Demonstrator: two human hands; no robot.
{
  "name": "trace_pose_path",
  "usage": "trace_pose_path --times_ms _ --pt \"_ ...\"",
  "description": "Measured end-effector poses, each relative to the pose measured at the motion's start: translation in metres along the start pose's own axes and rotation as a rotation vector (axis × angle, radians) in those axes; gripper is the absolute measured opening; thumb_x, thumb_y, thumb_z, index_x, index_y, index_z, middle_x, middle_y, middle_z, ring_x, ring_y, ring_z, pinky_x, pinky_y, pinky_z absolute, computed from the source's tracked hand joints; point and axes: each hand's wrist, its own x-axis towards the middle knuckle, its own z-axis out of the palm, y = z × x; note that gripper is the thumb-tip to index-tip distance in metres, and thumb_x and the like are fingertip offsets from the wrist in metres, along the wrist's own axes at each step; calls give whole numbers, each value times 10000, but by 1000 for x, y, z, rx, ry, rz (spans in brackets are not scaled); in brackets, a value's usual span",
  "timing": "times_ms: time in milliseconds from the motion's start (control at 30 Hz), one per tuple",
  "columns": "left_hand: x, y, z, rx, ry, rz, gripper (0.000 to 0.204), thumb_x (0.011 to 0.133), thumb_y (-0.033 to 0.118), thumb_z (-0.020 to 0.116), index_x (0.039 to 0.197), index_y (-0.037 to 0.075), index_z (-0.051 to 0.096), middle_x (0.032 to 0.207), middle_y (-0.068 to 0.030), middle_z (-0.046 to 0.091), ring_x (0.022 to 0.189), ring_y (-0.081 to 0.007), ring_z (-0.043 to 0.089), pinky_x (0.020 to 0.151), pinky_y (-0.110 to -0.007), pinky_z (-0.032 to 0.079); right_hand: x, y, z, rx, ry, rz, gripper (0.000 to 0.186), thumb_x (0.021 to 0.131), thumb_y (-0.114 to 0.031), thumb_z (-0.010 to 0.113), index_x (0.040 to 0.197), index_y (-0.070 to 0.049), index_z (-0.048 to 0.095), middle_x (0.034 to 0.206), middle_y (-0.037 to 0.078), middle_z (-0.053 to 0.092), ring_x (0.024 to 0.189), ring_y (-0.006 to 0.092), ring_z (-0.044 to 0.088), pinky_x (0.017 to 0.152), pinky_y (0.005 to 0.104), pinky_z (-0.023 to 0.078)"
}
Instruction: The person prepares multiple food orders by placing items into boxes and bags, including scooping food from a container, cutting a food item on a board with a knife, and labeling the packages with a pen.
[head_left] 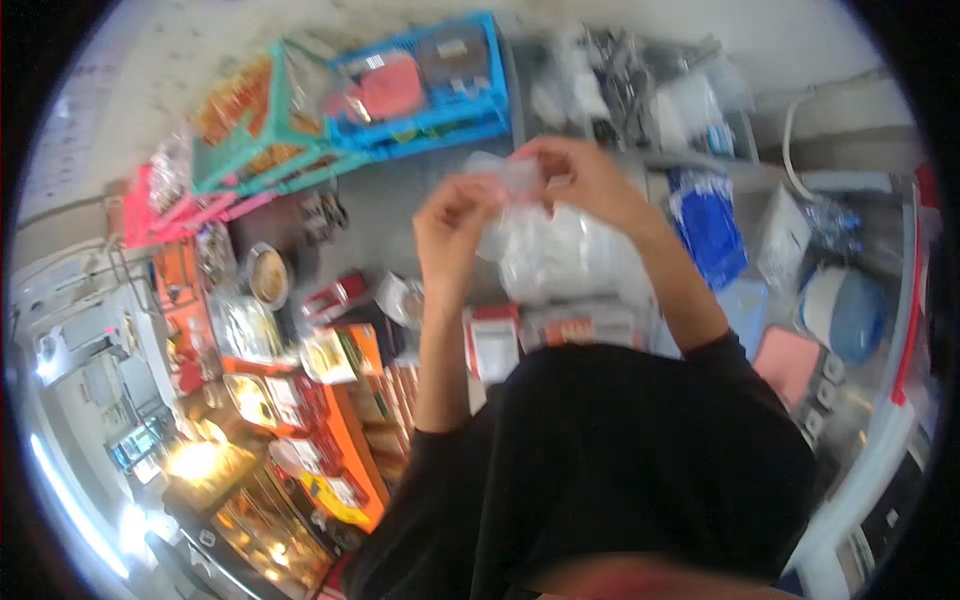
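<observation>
Both hands are raised over the metal counter (370,230), with fingers pinched on a small, thin, see-through plastic bag (518,178). My left hand (455,212) grips its left side. On the other side, my right hand (588,180) has thumb and fingertips closed on the plastic. The bag is blurred, and I cannot make out anything inside it. Just below the hands lies a pile of white, cloudy plastic bags (560,255).
A blue basket (435,130) and a green basket (235,168) stand along the back. A grey bin (742,135) of wrapped items is at the back right, near blue plastic packets (708,225). Further left are a round bowl (268,275) and a lit glass food case (270,530).
</observation>
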Motion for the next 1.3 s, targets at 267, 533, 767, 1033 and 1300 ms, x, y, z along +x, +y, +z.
trace_pose_path --times_ms 267,533,767,1033,1300 --pt "-180 -22 13 1007 -91 16 808 653 42 730 1375 83 369 1116 -232 494 1015 -405 534 773 -428 482 -182 -53 14 -296 4 -353 170 781 -29 636 950 -38 644 905 81 653 825 202 628 777 281 493" --pt "-199 -1 -28 52 -300 -274 588 874 8 587 1396 98 333 761 0 566 590 -86 506 537 -224 403 -143 163 174 -488 -357 273 294 860 -219 523 1050 -12 608 1046 166 591 947 309 591 766 395 469" --pt "-218 3 -26 -133 -297 -224 644 883 -45 539 1429 87 222 989 -115 568 764 -156 631 666 -241 499 -150 191 131 -1343 -692 -727 335 857 -367 567 1078 -128 644 1092 124 627 895 237 633 604 365 496" --pt "-224 25 -28 -147 -435 -311 723 881 -59 519 1469 102 130 1118 -171 525 877 -192 638 791 -307 512 -235 -60 65 -1667 -928 425 361 761 -397 633 979 -110 661 878 29 657 939 225 616 834 412 481" --pt "-231 -44 -50 1548 -305 76 1327 444 174 902 1496 217 94 1451 -231 305 1412 -362 127 1078 -554 200 -304 58 -7 -559 248 -217 820 488 -320 867 1208 -77 558 1418 170 360 1367 291 267 1136 484 146"
